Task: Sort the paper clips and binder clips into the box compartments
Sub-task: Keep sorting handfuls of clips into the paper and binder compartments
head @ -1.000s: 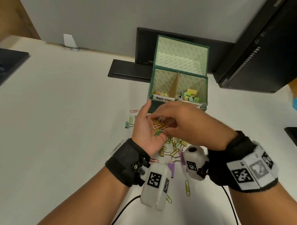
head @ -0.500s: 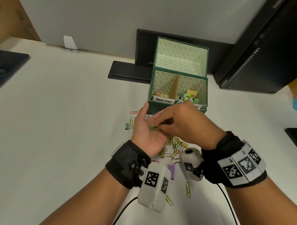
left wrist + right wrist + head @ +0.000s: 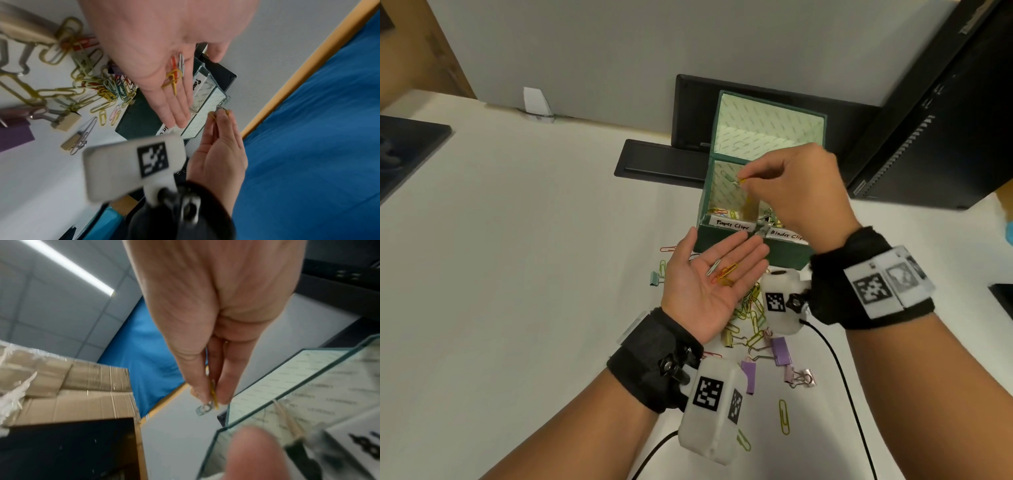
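Observation:
The green box (image 3: 726,236) stands open, its front labels reading "Paper Clips" on the left and "Binder Clips" on the right. My right hand (image 3: 744,180) hovers above the left compartment and pinches a few paper clips (image 3: 734,179) between thumb and fingertips; the right wrist view shows the pinched clips (image 3: 209,404) too. In front of the box my left hand (image 3: 709,287) lies palm up and flat, with several paper clips (image 3: 722,272) resting on it, also in the left wrist view (image 3: 174,74). A heap of paper clips and binder clips (image 3: 753,318) lies on the table beneath both hands.
Purple and pink binder clips (image 3: 780,353) and stray paper clips (image 3: 784,416) lie near my wrists. A green binder clip (image 3: 655,278) lies left of the left hand. A black monitor base (image 3: 661,162) and a dark computer case (image 3: 935,130) stand behind the box.
My right hand has left the left palm and risen forward over the paper clip compartment with a few clips. The left hand has flattened, palm up, with fewer clips on it.

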